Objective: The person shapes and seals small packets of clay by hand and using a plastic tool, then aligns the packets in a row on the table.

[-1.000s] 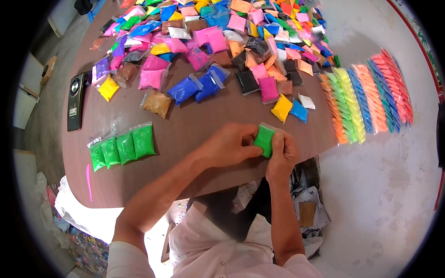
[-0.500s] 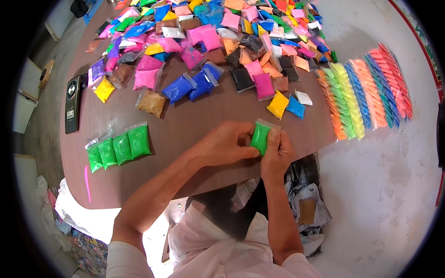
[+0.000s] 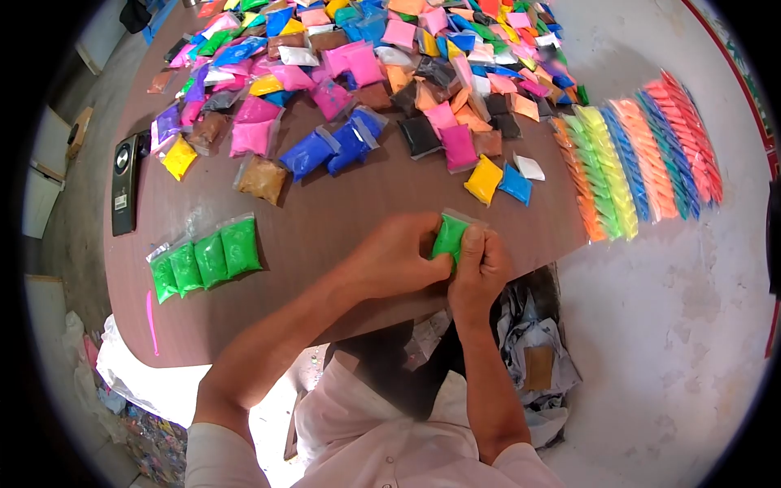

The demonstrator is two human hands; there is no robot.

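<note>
A small clear packet of green clay-like material (image 3: 449,237) is held between both hands just above the table's near edge. My left hand (image 3: 404,254) pinches its left side with thumb and fingers. On the other side, my right hand (image 3: 482,264) closes round it, the thumb pressed on its front. Off to the left, several matching green packets (image 3: 210,259) lie side by side, overlapping in a row. Nearest beyond my hands are a yellow packet (image 3: 483,179), a blue packet (image 3: 515,185) and a white packet (image 3: 529,167).
Across the far part of the brown table (image 3: 342,195) spreads a heap of many-coloured packets (image 3: 358,61). Rows of coloured packed strips (image 3: 639,159) lie at the right edge. A black phone-like device (image 3: 124,185) and a pink strip (image 3: 152,324) are on the left.
The green packet and both hands have shifted very slightly in view, as has the whole scene. Both hands keep their grip on the packet.
</note>
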